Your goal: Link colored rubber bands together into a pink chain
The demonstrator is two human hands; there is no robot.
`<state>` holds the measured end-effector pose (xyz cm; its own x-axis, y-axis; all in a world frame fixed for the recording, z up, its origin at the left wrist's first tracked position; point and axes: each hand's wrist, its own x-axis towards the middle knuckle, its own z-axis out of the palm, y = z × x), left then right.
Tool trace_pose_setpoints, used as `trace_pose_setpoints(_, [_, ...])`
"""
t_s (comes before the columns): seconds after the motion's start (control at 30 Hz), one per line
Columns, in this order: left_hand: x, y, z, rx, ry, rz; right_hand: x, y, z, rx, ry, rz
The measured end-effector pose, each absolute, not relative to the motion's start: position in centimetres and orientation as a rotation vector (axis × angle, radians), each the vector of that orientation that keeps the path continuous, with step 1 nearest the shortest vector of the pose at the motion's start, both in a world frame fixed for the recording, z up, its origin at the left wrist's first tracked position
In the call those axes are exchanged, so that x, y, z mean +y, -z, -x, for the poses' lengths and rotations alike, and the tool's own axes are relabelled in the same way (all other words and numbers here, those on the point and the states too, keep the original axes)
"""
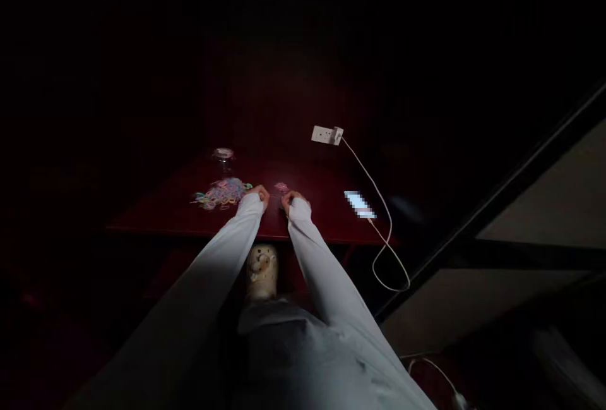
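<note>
A loose pile of small colourful rings, seemingly elastic bands, lies on the dark red table. My left hand is at the right edge of this pile, its fingers curled closed near the table top. A short gap away, my right hand is also closed, with the fingertips turned inward. Whatever the fingers hold is too small and dim to make out. Just beyond the right hand sits a little heap of pink bands. Behind the big pile stands a clear jar with a pale lid.
A lit phone lies at the table's right, joined by a white cable to a plug in a wall socket. The cable loops over the table's right edge. A slipper with a face shows below the front edge. Surroundings are very dark.
</note>
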<state>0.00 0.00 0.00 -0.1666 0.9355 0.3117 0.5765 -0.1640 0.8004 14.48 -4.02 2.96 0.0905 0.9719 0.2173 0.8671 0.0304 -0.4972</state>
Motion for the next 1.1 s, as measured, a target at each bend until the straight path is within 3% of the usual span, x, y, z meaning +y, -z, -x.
trace_pose_setpoints(0.73, [0.1, 0.3, 0.1, 1.796, -1.349, -1.674, -2.9, -1.1, -14.8, -1.540, -0.160, 1.841])
trace_pose_setpoints(1.1, [0.1, 1.1, -0.4, 1.599, -1.285, -1.904, -1.1, 0.2, -15.7, -1.763, -0.359, 1.410])
